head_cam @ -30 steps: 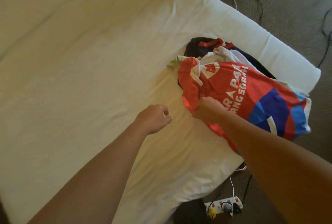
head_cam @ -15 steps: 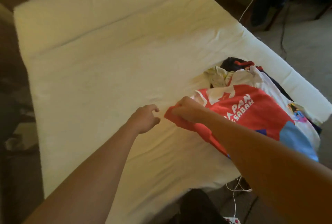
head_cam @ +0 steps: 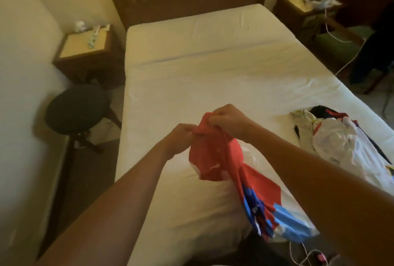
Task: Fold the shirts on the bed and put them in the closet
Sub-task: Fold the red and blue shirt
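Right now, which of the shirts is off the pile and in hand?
The red shirt with blue panels: the left hand and right hand both pinch its top edge and it hangs down. The white shirt and dark shirt lie heaped on the bed.

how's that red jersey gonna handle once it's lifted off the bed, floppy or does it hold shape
Likely very floppy: the red jersey hangs in loose folds from where the left hand and right hand pinch its top edge. Probably light, since fingers alone hold it up. The sheen hints at slick fabric that may slide on the bed.
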